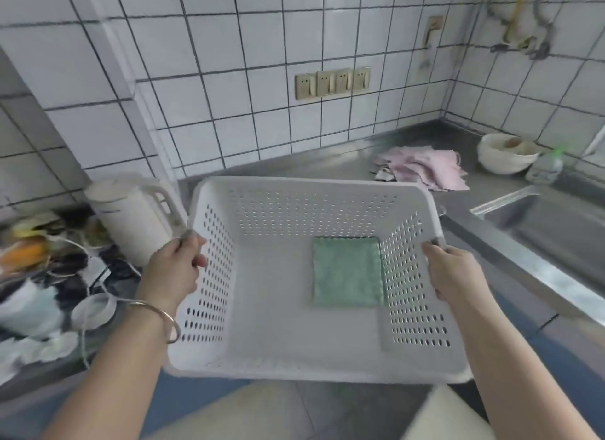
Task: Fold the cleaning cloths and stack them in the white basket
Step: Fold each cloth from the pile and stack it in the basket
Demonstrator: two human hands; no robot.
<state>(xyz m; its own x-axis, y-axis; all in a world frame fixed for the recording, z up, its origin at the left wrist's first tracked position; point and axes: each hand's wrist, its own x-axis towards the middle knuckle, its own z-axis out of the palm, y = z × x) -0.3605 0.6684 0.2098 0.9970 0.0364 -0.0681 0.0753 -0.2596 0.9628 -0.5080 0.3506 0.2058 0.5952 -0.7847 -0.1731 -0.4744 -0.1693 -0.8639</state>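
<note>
Hands grip the white perforated plastic basket by its side rims: left hand at 9 o'clock, right hand at 3. Probably light, stiff. Folded green cloth lies inside; soft pink cloths at 1 o'clock.

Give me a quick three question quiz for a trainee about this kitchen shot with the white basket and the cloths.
1. True or false: the folded green cloth lies flat on the floor of the white basket.
2. Multiple choice: the pile of pink cloths sits A) inside the basket, B) on the steel counter behind the basket, C) in the sink.
3. Fill in: the left hand and right hand each grip a ____ of the basket.

Key: 1 true. 2 B. 3 side rim.
</note>
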